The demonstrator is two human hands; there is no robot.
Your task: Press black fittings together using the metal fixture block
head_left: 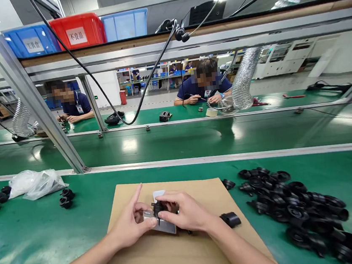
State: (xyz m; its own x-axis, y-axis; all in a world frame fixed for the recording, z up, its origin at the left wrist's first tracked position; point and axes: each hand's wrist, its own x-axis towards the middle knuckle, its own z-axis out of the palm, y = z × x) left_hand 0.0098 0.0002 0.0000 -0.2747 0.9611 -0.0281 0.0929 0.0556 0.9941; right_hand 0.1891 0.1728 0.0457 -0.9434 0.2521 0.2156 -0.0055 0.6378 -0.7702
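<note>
A small grey metal block (167,226) lies on a brown cardboard sheet (152,261) in front of me. On top of it stands a black plastic part (156,209). My right hand (186,210) grips this part between thumb and fingers from the right. My left hand (131,222) holds the block's left end, its thumb on the near side and its index finger pointing up; the curled fingers are partly hidden. Behind the black part a small white piece (159,193) shows. Beside my right wrist lies a black cylindrical part (231,219).
A large heap of black plastic parts (295,207) covers the green table at right. A few more (65,198) and clear plastic bags (38,182) lie at left. A metal post (39,105) rises at left. Two people (204,82) work across the bench. A black cable (94,82) hangs ahead.
</note>
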